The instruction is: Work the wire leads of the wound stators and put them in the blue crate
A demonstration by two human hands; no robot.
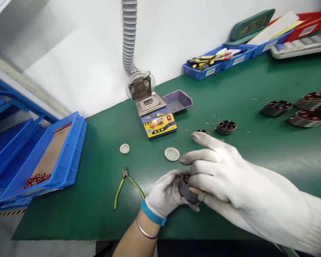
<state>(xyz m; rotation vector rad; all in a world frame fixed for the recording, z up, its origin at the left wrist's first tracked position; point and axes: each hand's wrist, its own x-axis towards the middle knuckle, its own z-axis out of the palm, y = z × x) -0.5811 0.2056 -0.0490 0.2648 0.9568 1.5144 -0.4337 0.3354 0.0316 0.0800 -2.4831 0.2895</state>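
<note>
The left hand, in a white knit glove with a bright blue band and a silver bangle at the wrist, grasped a dark grey, ring-shaped metal part with copper-coloured windings inside; the part sat tilted between the two hands, above the near edge of a green-topped workbench. The right hand, in a long white ribbed glove, lay over the far side of the part, its forefinger pointing out past it; whether it pinched the part or only touched it, I could not tell.

Just left of the left hand lay a pair of green-handled metal cutting pliers, handles spread; beyond them were a small, round, whitish lid-like dish and a larger, shallow, cream-rimmed dish. Past the right hand's fingertips stood a small, dark, wound ring with thin wires sticking out; farther back stood a yellow-and-blue box-shaped device with lit red digits, and beside it a purple, open plastic tray.
</note>
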